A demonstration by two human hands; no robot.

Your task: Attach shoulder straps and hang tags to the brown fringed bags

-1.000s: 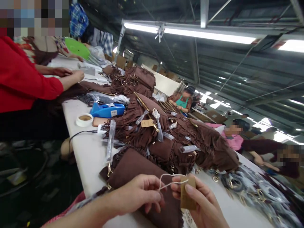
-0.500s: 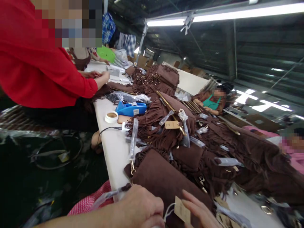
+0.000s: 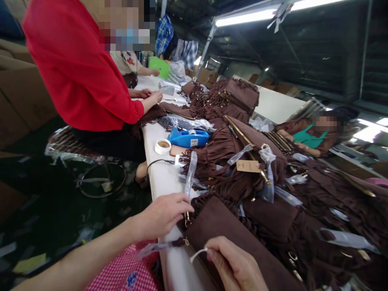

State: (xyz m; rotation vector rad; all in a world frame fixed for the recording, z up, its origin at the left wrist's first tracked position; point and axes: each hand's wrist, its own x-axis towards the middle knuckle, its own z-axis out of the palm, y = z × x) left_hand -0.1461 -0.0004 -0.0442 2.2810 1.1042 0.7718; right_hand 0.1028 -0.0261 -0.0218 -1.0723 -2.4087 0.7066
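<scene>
A dark brown fringed bag (image 3: 233,234) lies at the table's near edge, with a gold clasp (image 3: 188,220) at its left corner. My left hand (image 3: 165,214) is over that corner with its fingers apart, the fingertips at the clasp and the lower end of a plastic-wrapped strap (image 3: 190,173). I cannot tell whether they touch. My right hand (image 3: 233,262), lower and over the bag's front, pinches a white tag string (image 3: 198,254) between thumb and finger. The tag itself is hidden. A zipper pull in clear plastic (image 3: 157,247) hangs from the bag's near corner.
Behind lie piled brown fringed bags (image 3: 233,153), one with a cardboard tag (image 3: 247,166). A blue tape dispenser (image 3: 188,138) and white round container (image 3: 163,146) stand on the white table (image 3: 157,178). A person in red (image 3: 81,76) works at the left; another wears a green apron (image 3: 311,137).
My left hand has moved up and away from the tag to the bag's corner clasp. My right hand has shifted left and now pinches the white string. The view has turned left.
</scene>
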